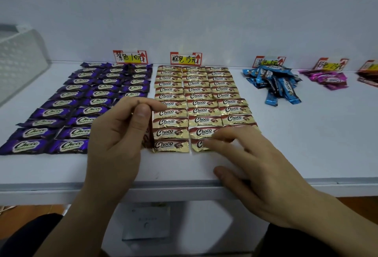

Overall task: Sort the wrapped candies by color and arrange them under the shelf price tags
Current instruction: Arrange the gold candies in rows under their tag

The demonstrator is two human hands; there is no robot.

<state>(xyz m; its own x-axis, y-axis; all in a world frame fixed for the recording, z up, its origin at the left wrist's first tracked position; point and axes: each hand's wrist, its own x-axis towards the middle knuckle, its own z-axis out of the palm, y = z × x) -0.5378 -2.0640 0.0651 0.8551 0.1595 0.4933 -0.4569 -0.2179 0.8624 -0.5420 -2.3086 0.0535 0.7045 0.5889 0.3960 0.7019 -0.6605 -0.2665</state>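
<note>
Purple candies [81, 101] lie in neat rows under the purple price tag [130, 56]. Gold-and-brown candies [194, 97] fill three columns under the brown price tag [186, 58]. My left hand [118, 138] is curled between the two groups and grips a brown candy [147, 139], of which only an edge shows past the palm. My right hand [253, 171] lies over the front of the gold block, its straight fingertips touching the front gold candy [196, 146] of the middle column and hiding the front of the right column.
A loose heap of blue candies [274, 82] sits under a blue tag [268, 61], and pink candies [329, 79] under a pink tag [331, 65]. More candies [368, 78] show at the far right edge. A white basket [18, 62] stands at the left. The shelf's front edge [184, 187] runs below my hands.
</note>
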